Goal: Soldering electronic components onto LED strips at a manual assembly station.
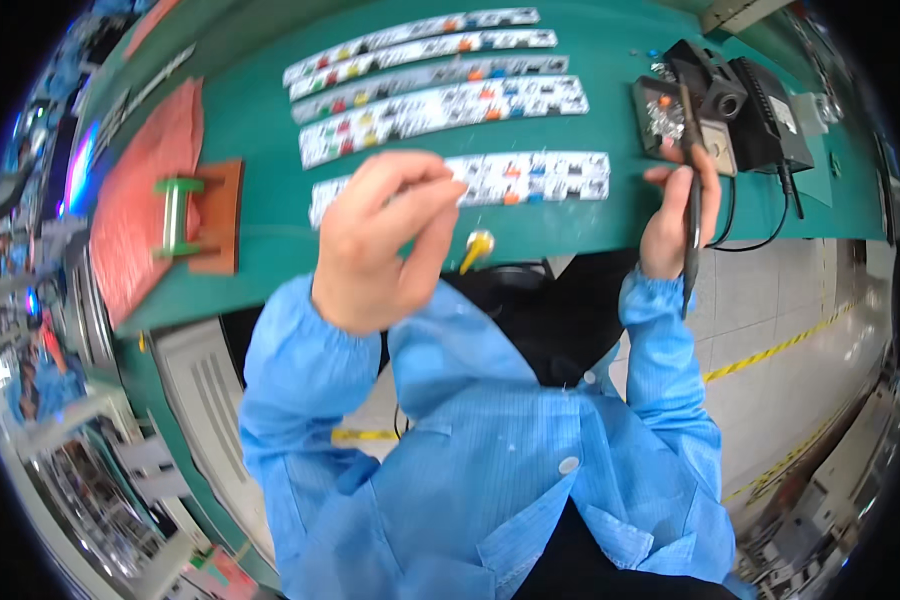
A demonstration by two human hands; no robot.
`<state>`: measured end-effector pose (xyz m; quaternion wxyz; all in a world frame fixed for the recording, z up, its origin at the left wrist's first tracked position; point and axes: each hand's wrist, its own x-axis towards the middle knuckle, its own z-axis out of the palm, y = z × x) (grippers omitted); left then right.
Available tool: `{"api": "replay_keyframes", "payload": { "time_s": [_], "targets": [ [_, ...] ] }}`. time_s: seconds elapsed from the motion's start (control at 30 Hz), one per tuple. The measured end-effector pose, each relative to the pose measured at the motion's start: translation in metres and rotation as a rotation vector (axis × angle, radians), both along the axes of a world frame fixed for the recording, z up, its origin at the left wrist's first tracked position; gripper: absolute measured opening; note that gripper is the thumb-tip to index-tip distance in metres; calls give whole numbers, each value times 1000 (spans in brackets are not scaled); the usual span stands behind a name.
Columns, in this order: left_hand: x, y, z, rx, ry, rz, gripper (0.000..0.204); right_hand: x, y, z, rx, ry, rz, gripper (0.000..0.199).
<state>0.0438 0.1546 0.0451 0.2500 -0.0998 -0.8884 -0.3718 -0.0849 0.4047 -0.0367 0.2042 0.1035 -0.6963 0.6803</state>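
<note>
My left hand (385, 235) is raised over the near end of the closest white circuit board strip (540, 178), thumb and fingers pinched together. Whatever is between those fingertips, if anything, is too small to make out. In my right hand (675, 215) is a black soldering iron (692, 215), held like a pen with its tip pointing away from me. Beyond the iron sits an open box of small metal parts (662, 118). More white board strips (440, 115) with coloured components lie in rows farther back on the green mat.
A green spool of wire (177, 215) stands on a brown holder (228, 215) at left, beside a pink plastic bag (145, 190). A black soldering station (770, 115) with cables occupies the right. A yellow-tagged item (478, 248) lies at the near table edge.
</note>
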Motion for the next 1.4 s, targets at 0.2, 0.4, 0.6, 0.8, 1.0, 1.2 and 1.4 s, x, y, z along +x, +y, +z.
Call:
{"api": "replay_keyframes", "payload": {
  "time_s": [0.2,0.4,0.6,0.8,1.0,1.2,1.4],
  "targets": [
    [-53,3,27,-82,-63,-151,26,8,7,-11,89,108,71,36],
    [-163,18,24,-218,-128,-345,20,5,18,-24,-63,240,104,39],
    [-278,64,-4,-241,-293,-415,14,7,18,-23,-190,201,105,40],
    [-280,86,-14,-251,-501,-538,15,6,17,-20,-179,226,37,38],
    [-263,89,-17,-138,-450,-595,16,9,32,0,-56,47,135,58],
    [-274,98,-25,-53,-337,-489,15,7,37,0,36,63,138,67],
    [-304,114,-41,-269,-166,-510,12,6,39,-17,-124,105,60,75]
  ]
}}
